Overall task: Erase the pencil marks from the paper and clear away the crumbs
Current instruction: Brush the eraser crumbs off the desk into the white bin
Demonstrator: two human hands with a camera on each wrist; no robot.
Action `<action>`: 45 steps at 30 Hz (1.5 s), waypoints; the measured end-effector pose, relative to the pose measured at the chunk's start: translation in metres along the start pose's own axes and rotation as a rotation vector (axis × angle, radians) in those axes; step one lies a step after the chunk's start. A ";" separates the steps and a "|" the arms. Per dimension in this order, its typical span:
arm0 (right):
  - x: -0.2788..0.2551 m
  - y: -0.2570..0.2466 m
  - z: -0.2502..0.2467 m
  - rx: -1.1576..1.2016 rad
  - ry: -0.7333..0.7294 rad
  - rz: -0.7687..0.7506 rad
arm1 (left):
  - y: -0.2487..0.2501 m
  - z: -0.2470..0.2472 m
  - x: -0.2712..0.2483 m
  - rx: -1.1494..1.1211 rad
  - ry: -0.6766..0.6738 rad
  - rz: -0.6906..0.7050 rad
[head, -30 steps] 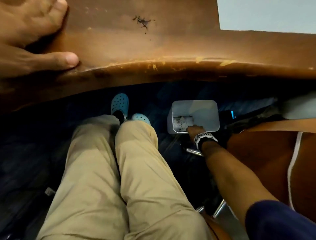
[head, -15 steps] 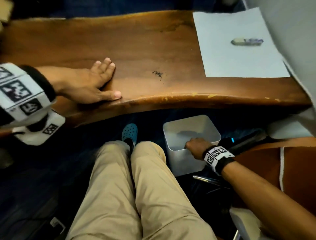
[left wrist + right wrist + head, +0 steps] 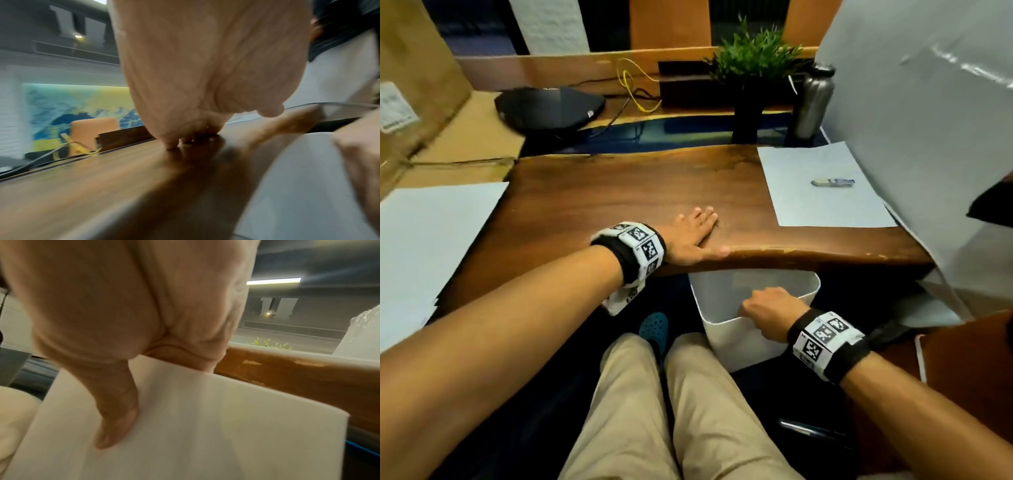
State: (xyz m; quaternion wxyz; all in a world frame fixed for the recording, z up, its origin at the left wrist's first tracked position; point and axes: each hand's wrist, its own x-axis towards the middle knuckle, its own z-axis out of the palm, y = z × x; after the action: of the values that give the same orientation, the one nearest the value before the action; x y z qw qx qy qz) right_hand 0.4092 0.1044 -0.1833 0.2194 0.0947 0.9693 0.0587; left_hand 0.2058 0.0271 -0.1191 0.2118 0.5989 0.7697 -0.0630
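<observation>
Crumbs (image 3: 717,224) remain beside our flat left hand (image 3: 693,236); our right hand (image 3: 767,308) grips the white bin (image 3: 726,337) under the desk edge (image 3: 808,253).

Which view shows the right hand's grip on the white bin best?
Right wrist: the right hand has its thumb flat on the white bin's outer wall, fingers hooked over the rim. Head view shows that hand on the near rim below the table edge. Left wrist shows only a blurred corner.

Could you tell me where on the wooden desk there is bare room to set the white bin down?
Bare wood lies between the left hand and the paper carrying the eraser. Crowded: the far edge, with plant and bottle.
</observation>
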 end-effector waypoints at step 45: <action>0.000 -0.012 -0.015 0.144 -0.028 0.052 | 0.024 0.004 0.005 -0.224 0.211 0.070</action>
State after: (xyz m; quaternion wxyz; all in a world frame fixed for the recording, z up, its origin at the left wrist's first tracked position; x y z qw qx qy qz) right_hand 0.4009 0.0915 -0.1714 0.2239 0.1361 0.9651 -0.0070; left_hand 0.2290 0.0366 -0.1208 0.1973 0.6012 0.7687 0.0937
